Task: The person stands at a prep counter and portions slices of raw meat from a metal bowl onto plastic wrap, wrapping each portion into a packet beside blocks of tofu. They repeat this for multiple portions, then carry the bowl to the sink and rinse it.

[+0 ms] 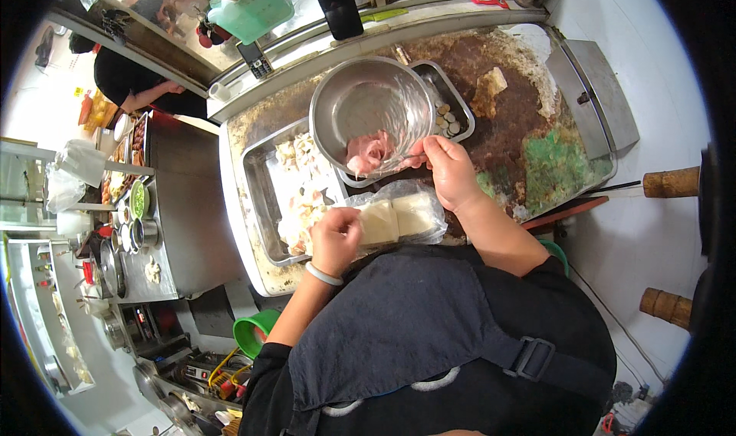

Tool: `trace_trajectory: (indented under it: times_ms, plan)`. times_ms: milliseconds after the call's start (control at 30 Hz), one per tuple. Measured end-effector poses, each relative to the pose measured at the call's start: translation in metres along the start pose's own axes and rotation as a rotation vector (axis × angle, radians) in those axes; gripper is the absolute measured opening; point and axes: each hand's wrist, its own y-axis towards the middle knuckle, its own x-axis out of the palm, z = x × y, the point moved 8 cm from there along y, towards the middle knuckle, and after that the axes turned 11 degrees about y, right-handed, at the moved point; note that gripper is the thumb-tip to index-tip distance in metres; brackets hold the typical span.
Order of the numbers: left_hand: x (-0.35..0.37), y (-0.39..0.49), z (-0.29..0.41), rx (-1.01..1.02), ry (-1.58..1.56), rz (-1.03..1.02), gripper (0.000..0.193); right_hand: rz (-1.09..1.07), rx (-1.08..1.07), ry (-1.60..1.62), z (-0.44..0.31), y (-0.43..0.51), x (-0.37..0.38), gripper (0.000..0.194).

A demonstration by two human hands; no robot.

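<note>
A steel mixing bowl (368,91) with pink minced meat (371,150) low in its near side rests tilted over the trays. At its near right rim is my right hand (454,171), pinching a thin tool (409,157) that reaches toward the meat; meat clings around it. My left hand (335,237) is curled beside a stack of pale square dough wrappers (376,220), and what its fingers enclose is hidden. The wrappers lie on clear plastic film (440,220). Left of them, a steel tray (261,206) carries several filled wontons (305,206).
A tray with coins (460,99) sits partly under the bowl. Two phones, one a smartphone (339,10), stand on the window ledge. A metal counter (190,206) with toppings is at left. A green bucket (253,331) stands below. Another person (135,71) is beyond the counter.
</note>
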Motion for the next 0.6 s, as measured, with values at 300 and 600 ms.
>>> trace_trajectory:
  times_ms: [300, 600]
  plan:
    - [-0.057, -0.01, 0.077, 0.419, -0.08, 0.218, 0.019, -0.172, 0.076, -0.174, 0.003, -0.036, 0.027, 0.033]
    - [-0.053, -0.008, 0.057, 0.271, 0.113, 0.252, 0.015, -0.119, 0.186, -0.068, 0.013, -0.034, 0.028, 0.031]
